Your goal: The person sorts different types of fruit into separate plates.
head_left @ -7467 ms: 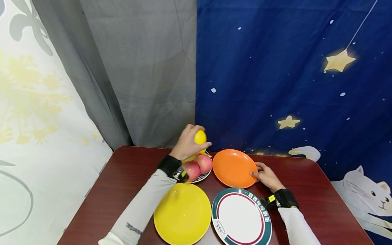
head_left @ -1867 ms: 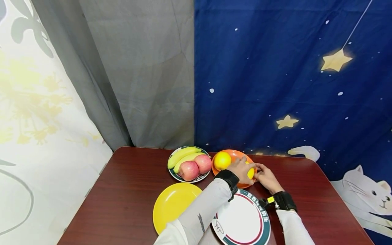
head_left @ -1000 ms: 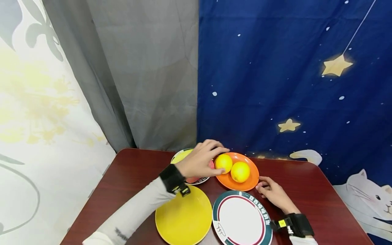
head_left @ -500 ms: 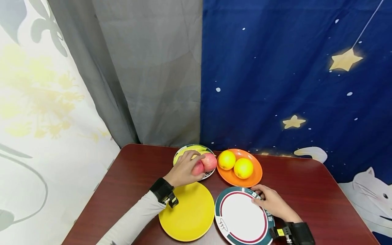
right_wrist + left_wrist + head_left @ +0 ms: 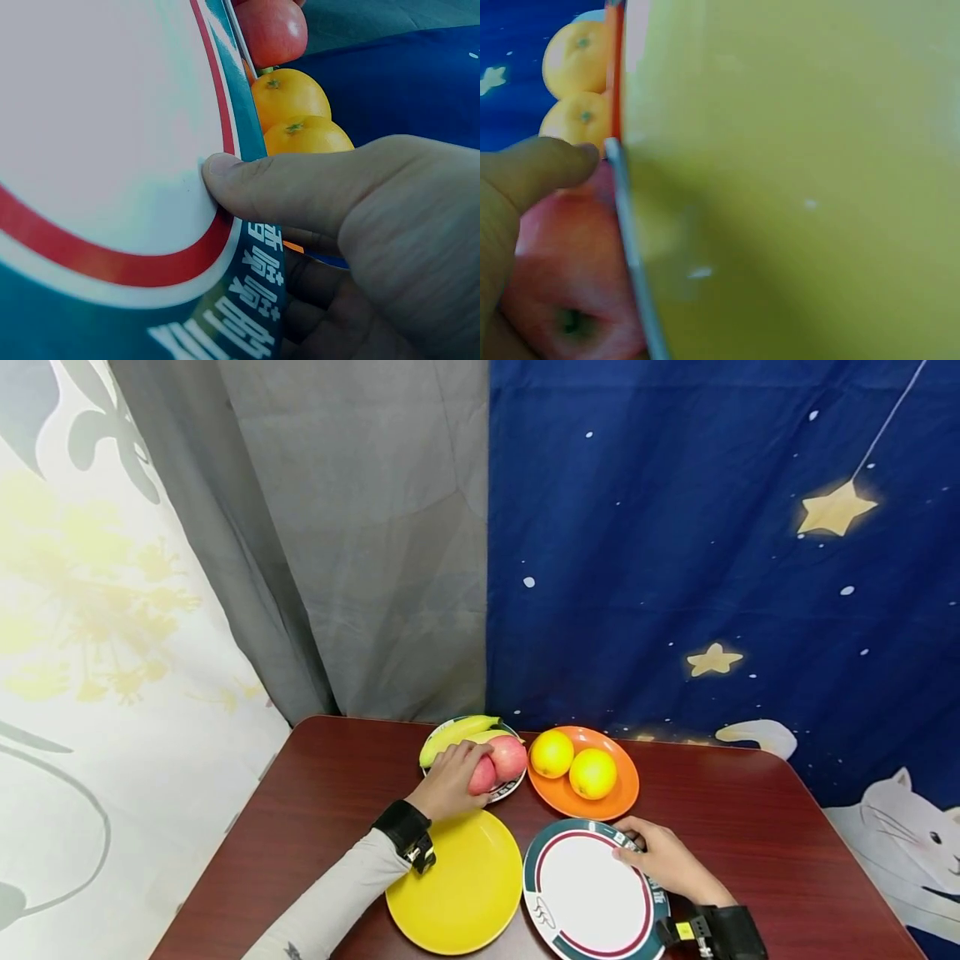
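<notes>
My left hand (image 5: 444,782) grips the nearer red apple (image 5: 574,262), which sits on the patterned fruit plate (image 5: 507,790) at the back. Against it lies a second apple (image 5: 508,757), with bananas (image 5: 459,734) behind. My right hand (image 5: 666,860) pinches the green rim of the white plate (image 5: 592,893), thumb on top in the right wrist view and the other fingers partly hidden beneath. Two oranges, one farther orange (image 5: 552,753) and one nearer orange (image 5: 593,774), rest side by side on the orange plate (image 5: 557,797).
A yellow plate (image 5: 453,893) lies in front of the fruit plate, left of the white plate. All the plates stand close together on a dark red wooden table (image 5: 300,810). Grey and blue curtains (image 5: 637,543) hang just behind its far edge.
Both oranges have come by left hand onto the orange plate, which held none at first. The left hand then returned to the apple. My right hand shifted from the orange plate to the white plate's rim.
</notes>
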{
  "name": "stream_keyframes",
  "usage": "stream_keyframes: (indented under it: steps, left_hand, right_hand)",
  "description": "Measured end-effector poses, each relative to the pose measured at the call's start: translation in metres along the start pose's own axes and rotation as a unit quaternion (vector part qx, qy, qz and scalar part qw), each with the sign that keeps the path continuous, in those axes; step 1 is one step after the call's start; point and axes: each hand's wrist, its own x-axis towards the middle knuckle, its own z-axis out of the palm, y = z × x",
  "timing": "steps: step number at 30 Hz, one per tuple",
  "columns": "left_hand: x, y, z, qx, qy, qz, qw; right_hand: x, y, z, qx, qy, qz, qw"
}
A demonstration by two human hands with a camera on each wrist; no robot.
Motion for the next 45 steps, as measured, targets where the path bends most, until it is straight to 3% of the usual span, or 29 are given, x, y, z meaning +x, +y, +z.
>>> stream_keyframes:
  steps: [16, 23, 29, 31, 34, 39, 45]
  left_hand:
    - [0.0, -0.002, 0.004, -0.021, -0.001, -0.018, 0.9996]
    - [0.004, 0.002, -0.008, -0.068, 0.05, 0.016, 0.9963]
    - [0.016, 0.04, -0.043, -0.122, 0.062, 0.032, 0.9901]
    - [0.02, 0.058, -0.05, -0.148, 0.054, 0.053, 0.9861]
    - [0.026, 0.086, -0.055, -0.146, 0.02, 0.101, 0.9839]
    - [0.032, 0.128, -0.042, -0.098, -0.059, 0.183, 0.9763]
    - [0.029, 0.158, -0.001, -0.084, -0.115, 0.227, 0.9634]
  right_hand:
    - [-0.001, 0.003, 0.001, -0.013, 0.012, 0.007, 1.0]
    - [-0.002, 0.004, 0.002, -0.006, 0.011, 0.011, 1.0]
    - [-0.004, 0.005, 0.001, -0.005, 0.013, 0.011, 1.0]
    - [-0.004, 0.004, 0.001, -0.005, 0.012, 0.011, 1.0]
    - [-0.004, 0.003, 0.002, -0.003, 0.013, 0.015, 1.0]
    - [-0.002, 0.001, 0.004, -0.022, 0.027, -0.001, 0.999]
    - [-0.001, 0.002, 0.005, -0.046, 0.052, -0.039, 0.997]
